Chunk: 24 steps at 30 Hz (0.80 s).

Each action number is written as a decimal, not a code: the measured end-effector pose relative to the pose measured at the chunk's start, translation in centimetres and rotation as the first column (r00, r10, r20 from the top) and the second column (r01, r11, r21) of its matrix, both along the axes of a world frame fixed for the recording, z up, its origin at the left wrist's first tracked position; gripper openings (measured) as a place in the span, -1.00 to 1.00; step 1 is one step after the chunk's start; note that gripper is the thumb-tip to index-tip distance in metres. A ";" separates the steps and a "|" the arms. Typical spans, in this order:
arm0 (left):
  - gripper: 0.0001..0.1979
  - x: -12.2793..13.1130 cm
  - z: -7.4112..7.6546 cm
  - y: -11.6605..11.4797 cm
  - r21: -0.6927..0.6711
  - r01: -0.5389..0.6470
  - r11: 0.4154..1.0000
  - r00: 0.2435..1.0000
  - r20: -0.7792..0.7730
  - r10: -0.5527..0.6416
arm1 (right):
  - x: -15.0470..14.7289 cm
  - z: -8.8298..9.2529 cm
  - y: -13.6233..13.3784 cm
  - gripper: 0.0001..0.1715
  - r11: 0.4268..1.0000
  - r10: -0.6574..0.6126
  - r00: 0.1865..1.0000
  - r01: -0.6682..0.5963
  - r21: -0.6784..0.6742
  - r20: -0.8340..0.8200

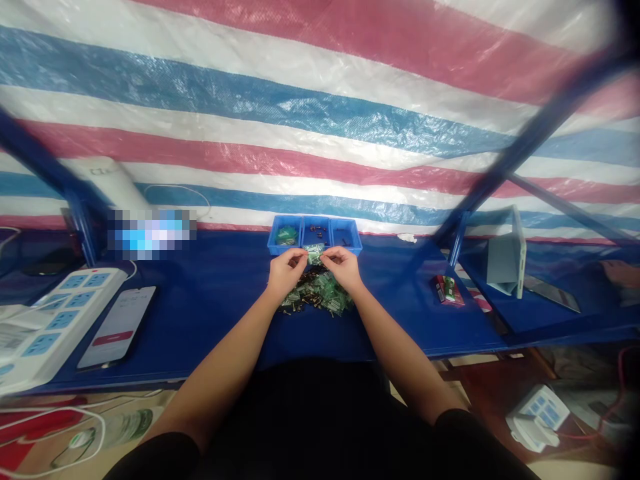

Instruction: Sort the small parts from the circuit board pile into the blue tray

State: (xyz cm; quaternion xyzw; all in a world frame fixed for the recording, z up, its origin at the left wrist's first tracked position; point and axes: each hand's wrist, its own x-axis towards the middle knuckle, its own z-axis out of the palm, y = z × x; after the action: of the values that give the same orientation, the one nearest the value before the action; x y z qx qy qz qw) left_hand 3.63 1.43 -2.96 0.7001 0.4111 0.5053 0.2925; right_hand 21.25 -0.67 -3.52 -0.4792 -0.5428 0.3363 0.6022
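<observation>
My left hand (286, 272) and my right hand (344, 268) each pinch one side of a small clear-and-green plastic packet (315, 253). They hold it up between them, in front of a blue three-part bin (355, 248). Its left compartment holds green packets (287, 235), the middle one a few small brownish pieces (319, 233), the right one some small dark pieces (343, 241). Below my hands a loose pile of green packets (336, 297) mixed with small brass-coloured, screw-like pieces (294, 303) lies on the blue table (215, 293). What the held packet contains is too small to tell.
On the left are a phone (117, 328) and a large white power strip (65, 320). A small red-and-green box (447, 290) lies to the right, near a propped tablet (506, 257). Another person's hand (620, 273) shows at the far right. Striped sheeting (320, 160) hangs behind.
</observation>
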 end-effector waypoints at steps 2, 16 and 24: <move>-0.75 -0.1 -0.1 0.1 0.002 -0.006 1.000 1.000 0.019 0.006 | 0.0 0.0 0.0 -0.65 0.999 0.021 1.000 -0.022 -0.029 -0.013; -0.68 0.0 -0.7 0.4 -0.110 0.048 0.993 0.991 0.131 -0.033 | 0.1 -1.0 0.6 -0.67 0.998 -0.014 0.996 0.009 -0.056 -0.091; -0.68 -0.1 -0.6 0.3 -0.047 -0.004 0.999 0.997 0.078 0.008 | -0.1 -0.6 0.3 -0.66 0.997 0.024 0.998 -0.027 -0.067 -0.052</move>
State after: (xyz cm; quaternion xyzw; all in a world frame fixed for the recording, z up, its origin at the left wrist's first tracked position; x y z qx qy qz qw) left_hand 3.51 1.75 -3.55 0.6715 0.4131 0.5234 0.3233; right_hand 21.12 -0.34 -4.16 -0.4836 -0.5217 0.3743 0.5948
